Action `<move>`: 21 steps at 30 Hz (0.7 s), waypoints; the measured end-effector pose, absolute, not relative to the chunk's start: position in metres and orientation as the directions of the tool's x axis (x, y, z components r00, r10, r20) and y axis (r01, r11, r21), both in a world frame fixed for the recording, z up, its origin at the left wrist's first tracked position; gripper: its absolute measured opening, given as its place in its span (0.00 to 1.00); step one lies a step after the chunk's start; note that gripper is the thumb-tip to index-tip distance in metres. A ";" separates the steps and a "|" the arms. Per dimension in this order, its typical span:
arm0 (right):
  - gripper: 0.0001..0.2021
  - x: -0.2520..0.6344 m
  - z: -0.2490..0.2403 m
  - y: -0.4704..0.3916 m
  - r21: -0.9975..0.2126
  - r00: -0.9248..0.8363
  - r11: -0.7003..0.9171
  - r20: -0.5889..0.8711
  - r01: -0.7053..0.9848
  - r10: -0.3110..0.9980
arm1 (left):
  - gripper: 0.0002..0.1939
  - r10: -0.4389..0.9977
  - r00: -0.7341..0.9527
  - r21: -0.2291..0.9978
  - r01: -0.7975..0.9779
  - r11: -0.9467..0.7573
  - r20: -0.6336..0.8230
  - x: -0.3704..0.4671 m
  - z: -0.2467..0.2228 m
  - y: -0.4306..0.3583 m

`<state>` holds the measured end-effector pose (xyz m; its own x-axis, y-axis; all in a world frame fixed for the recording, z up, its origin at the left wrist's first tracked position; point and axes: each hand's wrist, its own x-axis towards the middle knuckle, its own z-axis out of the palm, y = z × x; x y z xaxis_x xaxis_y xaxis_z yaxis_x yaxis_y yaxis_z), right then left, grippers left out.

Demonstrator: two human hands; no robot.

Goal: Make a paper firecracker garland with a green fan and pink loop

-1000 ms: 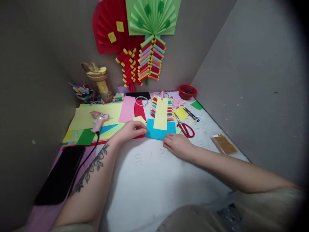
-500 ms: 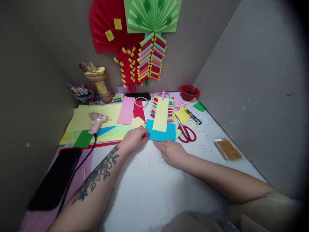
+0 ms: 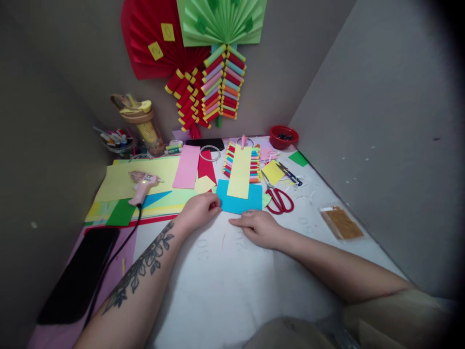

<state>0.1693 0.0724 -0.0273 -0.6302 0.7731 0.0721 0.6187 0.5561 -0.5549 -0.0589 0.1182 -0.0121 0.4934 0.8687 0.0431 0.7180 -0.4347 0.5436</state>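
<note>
My left hand [image 3: 201, 209] rests on the table with its fingers curled together at the front left corner of a blue paper sheet [image 3: 238, 202]. Anything between those fingertips is hidden. Just in front of the sheet's lower edge lies my right hand [image 3: 259, 230], its index finger stretched out to the left and the others bent under. A pale yellow paper strip [image 3: 240, 172] lies partly over the blue sheet and over a row of colourful paper rolls [image 3: 227, 162]. Red-handled scissors [image 3: 279, 199] lie right of the sheet.
On the left are a pink glue gun [image 3: 143, 186] on stacked paper, its black cord and a black phone [image 3: 80, 276]. A red bowl [image 3: 284, 137] stands at the back right, with a small clear packet [image 3: 341, 223] nearer. Paper fans [image 3: 225, 24] hang on the wall.
My right index finger has come away from the blue sheet's lower edge, slightly towards me. My left hand stays at the sheet's corner. The whole view has shifted a little.
</note>
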 end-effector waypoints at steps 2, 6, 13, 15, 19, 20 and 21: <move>0.17 0.171 -0.024 0.073 -0.705 -0.594 0.467 0.081 0.534 0.800 | 0.04 0.870 0.493 0.546 0.719 -0.430 0.035 -0.059 -0.012 0.118; 0.09 0.171 -0.016 0.076 -0.899 -0.407 0.225 0.058 0.375 0.912 | 0.04 0.865 0.500 0.534 0.721 -0.442 0.042 -0.059 -0.013 0.118; 0.12 0.166 -0.019 0.083 -0.983 -0.260 -0.177 -0.159 -0.049 0.952 | 0.04 0.862 0.504 0.531 0.717 -0.451 0.052 -0.060 -0.008 0.115; 0.14 0.166 -0.019 0.085 -0.962 -0.236 -0.234 -0.198 -0.138 0.951 | 0.04 0.860 0.508 0.532 0.714 -0.456 0.056 -0.060 -0.007 0.114; 0.18 0.169 -0.016 0.087 -0.936 -0.239 -0.273 -0.219 -0.222 0.946 | 0.05 0.865 0.496 0.545 0.708 -0.450 0.070 -0.060 -0.006 0.115; 0.18 0.170 -0.016 0.087 -0.936 -0.244 -0.275 -0.220 -0.221 0.944 | 0.05 0.869 0.489 0.555 0.704 -0.442 0.072 -0.060 -0.007 0.115; 0.19 0.171 -0.016 0.087 -0.938 -0.246 -0.273 -0.219 -0.214 0.944 | 0.05 0.874 0.480 0.569 0.699 -0.433 0.075 -0.060 -0.007 0.115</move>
